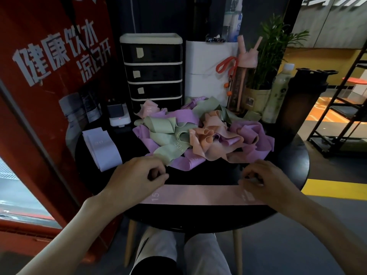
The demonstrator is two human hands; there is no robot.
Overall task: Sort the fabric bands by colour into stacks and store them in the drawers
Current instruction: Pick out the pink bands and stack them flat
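A pink fabric band (200, 194) marked 15 lies stretched flat along the near edge of the round black table (294, 167). My left hand (137, 175) pinches its left end and my right hand (262, 179) pinches its right end. Behind it sits a tangled pile of bands (200, 133) in purple, green, orange and pink. A flat stack of pale lilac bands (102, 148) lies at the table's left. A black drawer unit (152, 71) with cream trim and all its drawers shut stands at the back.
A white charger box (119, 117) sits left of the drawers. White paper rolls (206, 70), a pink bottle (241, 80), a potted plant (266, 62), a white bottle (278, 94) and a dark shaker (303, 102) crowd the back right. A red panel (39, 76) stands close on the left.
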